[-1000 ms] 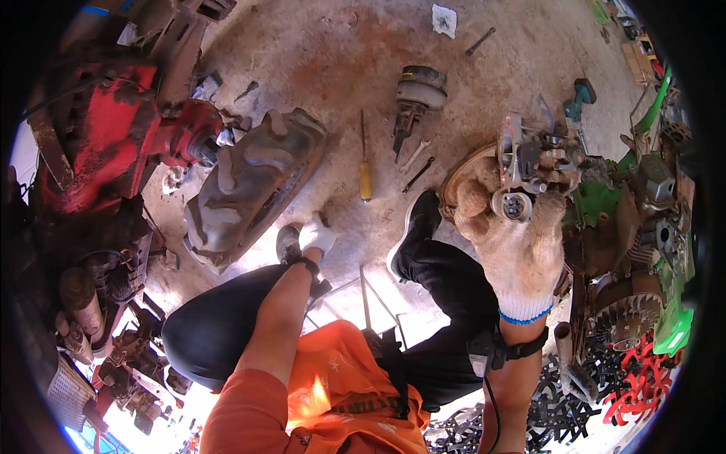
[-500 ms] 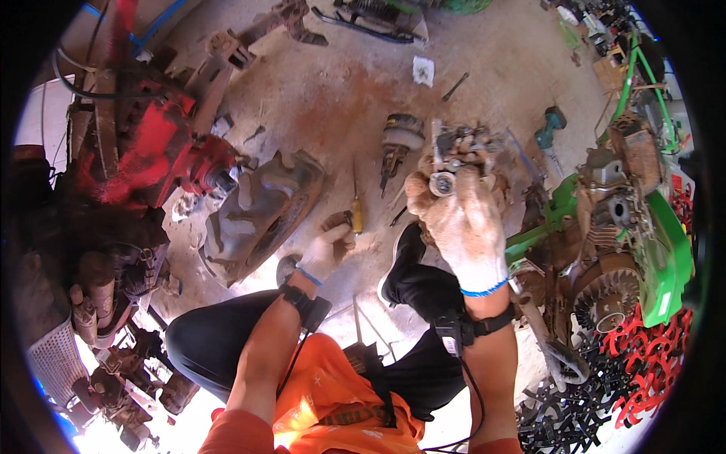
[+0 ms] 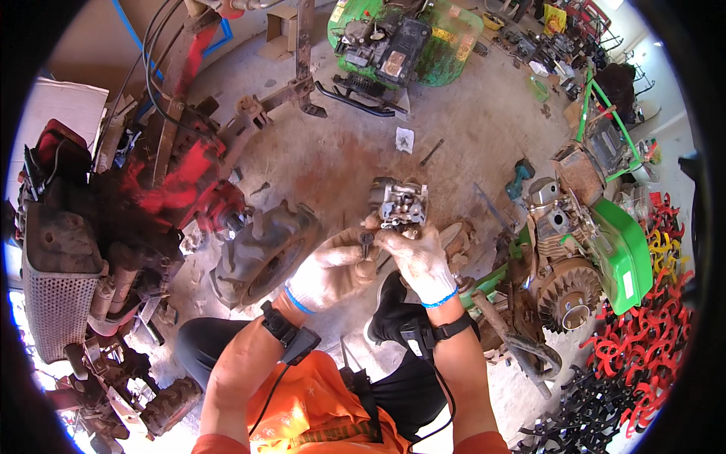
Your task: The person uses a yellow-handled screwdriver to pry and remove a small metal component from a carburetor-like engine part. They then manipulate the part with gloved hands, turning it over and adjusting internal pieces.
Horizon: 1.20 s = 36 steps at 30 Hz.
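My right hand [image 3: 418, 261], in a pale work glove, is closed on a silver-grey metal engine part [image 3: 404, 204] with several knobs and ports. My left hand [image 3: 325, 266], gloved too, is close beside it with its fingers bent round a small dark piece with a rounded end [image 3: 366, 240]. I cannot make out exactly what that piece is. Both hands are in front of my knees, above the floor, with the fingertips nearly together. The fingers hide the lower side of the metal part.
To the left lie a lugged tyre [image 3: 265, 253] and red machinery [image 3: 178, 178]. A green-covered engine [image 3: 563, 242] stands at right, beside piles of red [image 3: 635, 333] and black curved pieces [image 3: 567, 408]. A green machine [image 3: 401, 45] is ahead; a teal power tool [image 3: 519, 179] lies on the floor.
My left hand has risen from beside the yellow-handled screwdriver on the floor to meet my right. My right hand has moved left with the metal part. The view has tilted up.
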Each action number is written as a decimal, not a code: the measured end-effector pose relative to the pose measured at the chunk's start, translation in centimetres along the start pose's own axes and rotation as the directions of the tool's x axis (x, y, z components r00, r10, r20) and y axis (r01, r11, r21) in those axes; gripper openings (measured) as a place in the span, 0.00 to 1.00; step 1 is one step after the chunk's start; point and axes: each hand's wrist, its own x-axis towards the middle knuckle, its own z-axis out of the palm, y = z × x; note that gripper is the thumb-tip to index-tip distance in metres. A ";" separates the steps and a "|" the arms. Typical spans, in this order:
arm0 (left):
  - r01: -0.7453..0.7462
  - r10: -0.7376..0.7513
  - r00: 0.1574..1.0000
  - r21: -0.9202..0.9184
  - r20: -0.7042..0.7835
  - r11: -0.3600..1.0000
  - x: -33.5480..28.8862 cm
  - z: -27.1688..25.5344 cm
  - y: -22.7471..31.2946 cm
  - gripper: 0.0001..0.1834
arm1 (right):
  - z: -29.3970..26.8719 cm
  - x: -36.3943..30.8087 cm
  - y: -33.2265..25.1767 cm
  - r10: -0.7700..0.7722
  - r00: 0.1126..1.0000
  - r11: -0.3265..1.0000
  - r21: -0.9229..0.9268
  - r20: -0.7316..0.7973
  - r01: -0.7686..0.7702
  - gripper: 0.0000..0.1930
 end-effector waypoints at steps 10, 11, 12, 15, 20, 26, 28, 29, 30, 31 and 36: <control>0.036 0.011 0.991 0.352 -0.132 0.935 -1.1 4.0 0.9 0.15 | 2.0 -0.5 -0.6 -0.004 0.993 0.983 -0.181 -0.114 -0.017 0.23; 0.046 0.026 0.986 0.412 -0.167 0.910 -1.4 4.1 0.6 0.15 | 2.2 -0.2 -0.1 -0.042 0.991 0.990 -0.136 -0.127 0.025 0.23; 0.064 0.042 0.976 0.471 -0.212 0.880 -1.6 4.1 0.4 0.14 | 2.2 0.0 0.3 -0.078 0.988 0.994 -0.080 -0.132 0.068 0.23; -0.037 0.109 0.982 0.407 -0.155 0.913 -1.6 3.8 -0.1 0.12 | 2.2 0.4 1.5 0.013 0.986 1.000 -0.020 -0.166 -0.017 0.35; -0.080 0.133 0.981 0.330 -0.142 0.941 -1.7 3.3 0.7 0.14 | 3.2 0.9 2.7 0.026 0.976 0.998 0.056 -0.216 -0.014 0.33; -0.077 0.167 0.968 0.409 -0.188 0.909 -2.5 4.1 1.0 0.12 | 3.9 0.6 2.7 0.073 0.974 0.989 -0.114 -0.215 -0.099 0.18; -0.068 0.190 0.959 0.483 -0.208 0.873 -2.6 4.1 0.9 0.13 | 3.5 0.4 2.9 0.061 0.987 0.994 -0.082 -0.148 -0.074 0.19; -0.041 0.190 0.951 0.506 -0.245 0.861 -2.6 4.1 1.0 0.13 | 3.2 0.2 3.0 0.013 0.997 0.999 -0.048 -0.071 -0.016 0.20; -0.069 0.222 0.950 0.547 -0.218 0.834 -2.6 4.0 1.0 0.14 | 2.9 0.6 3.3 -0.027 0.997 0.999 -0.035 -0.070 0.024 0.17; -0.064 0.241 0.942 0.583 -0.232 0.810 -2.6 3.9 1.0 0.14 | 2.6 1.1 3.7 -0.104 0.994 0.995 -0.004 -0.031 0.104 0.14; -0.145 0.349 0.924 0.699 -0.157 0.700 -2.4 3.6 1.2 0.15 | 0.1 2.0 3.4 -0.050 0.992 0.994 0.107 0.118 0.038 0.30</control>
